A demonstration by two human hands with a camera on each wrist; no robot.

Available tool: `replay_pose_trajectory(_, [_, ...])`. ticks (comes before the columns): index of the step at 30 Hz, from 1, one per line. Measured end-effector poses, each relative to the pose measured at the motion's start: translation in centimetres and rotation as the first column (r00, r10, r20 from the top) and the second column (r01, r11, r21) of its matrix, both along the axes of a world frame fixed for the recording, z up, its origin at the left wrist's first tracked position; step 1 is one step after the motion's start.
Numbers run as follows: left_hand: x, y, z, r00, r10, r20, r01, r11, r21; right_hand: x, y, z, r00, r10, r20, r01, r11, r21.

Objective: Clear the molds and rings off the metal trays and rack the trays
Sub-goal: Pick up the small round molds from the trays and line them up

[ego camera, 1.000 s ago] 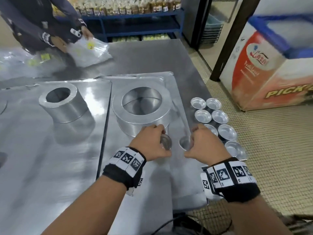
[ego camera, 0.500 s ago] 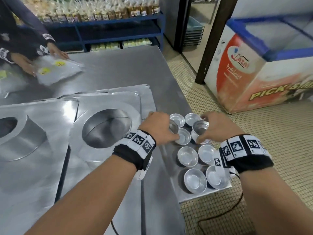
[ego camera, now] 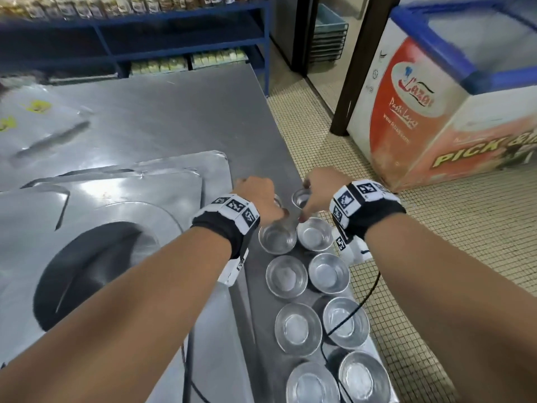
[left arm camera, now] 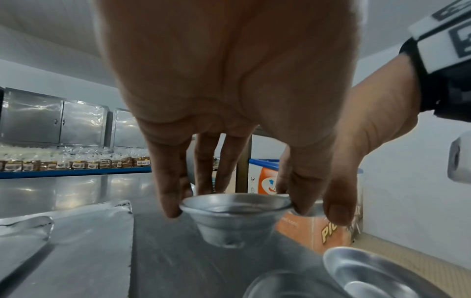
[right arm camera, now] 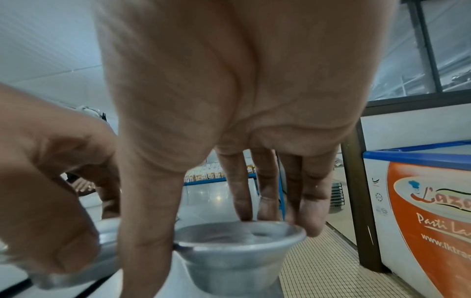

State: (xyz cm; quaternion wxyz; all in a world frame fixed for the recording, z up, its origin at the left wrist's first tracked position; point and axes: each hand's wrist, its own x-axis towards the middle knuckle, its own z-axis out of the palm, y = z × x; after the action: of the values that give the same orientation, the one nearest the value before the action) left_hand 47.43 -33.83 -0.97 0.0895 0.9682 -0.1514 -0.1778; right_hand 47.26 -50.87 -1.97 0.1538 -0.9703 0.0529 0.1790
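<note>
Several small round metal molds (ego camera: pixel 286 276) stand in two rows along the table's right edge. My left hand (ego camera: pixel 261 196) pinches the rim of one small mold (left arm camera: pixel 235 216) from above, at the far end of the left row. My right hand (ego camera: pixel 318 190) pinches the rim of another small mold (ego camera: pixel 302 197) (right arm camera: pixel 238 252) at the far end of the right row. Both held molds sit on or just above the steel table (ego camera: pixel 162 123); I cannot tell which. Flat metal trays (ego camera: pixel 116 193) lie to the left, and a large ring (ego camera: pixel 87 257) stands on one.
A freezer chest (ego camera: pixel 453 97) with a blue rim stands on the tiled floor to the right. Blue shelving (ego camera: pixel 145 39) with packaged goods runs behind the table. Plastic bags (ego camera: pixel 35 117) lie at the table's far left. A black cable (ego camera: pixel 348 315) crosses the near molds.
Both hands carried small molds from the tray to the far end of the mold rows at the table's right edge. The view swung right, and the other person is out of sight.
</note>
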Motion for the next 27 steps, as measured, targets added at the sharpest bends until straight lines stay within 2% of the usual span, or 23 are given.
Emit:
replay_pose_trajectory(7, [3.1,-1.5,-2.7,1.000,-0.019,0.006,0.018,0.997,0.076,3.9,0.6,-2.2,0.998,0.038,-0.046,-0.040,0.998,-0.055])
replay_pose_trajectory(13, [3.9,-2.1,-4.4,0.997,-0.067,0.027,0.062,0.984,0.165,4.3,0.7,-4.1,0.999,0.038,-0.010,-0.038,0.998,-0.049])
replay_pose_trajectory(17, [3.8,-2.1,-4.9,0.997,-0.065,0.043,0.057,0.984,0.166,4.1,0.9,-4.6,0.998,0.056,-0.013,-0.056,0.995,-0.082])
replay_pose_trajectory(23, [3.1,-1.6,-5.0,1.000,-0.018,0.017,0.016,0.990,0.141,2.8,1.6,-3.6,0.998,0.060,0.000,-0.059,0.992,-0.115])
replay_pose_trajectory(27, [1.6,-1.0,-3.5,0.999,-0.035,0.007,0.034,0.990,0.135,0.9,1.9,-1.5,0.996,0.027,0.082,-0.020,0.996,-0.087])
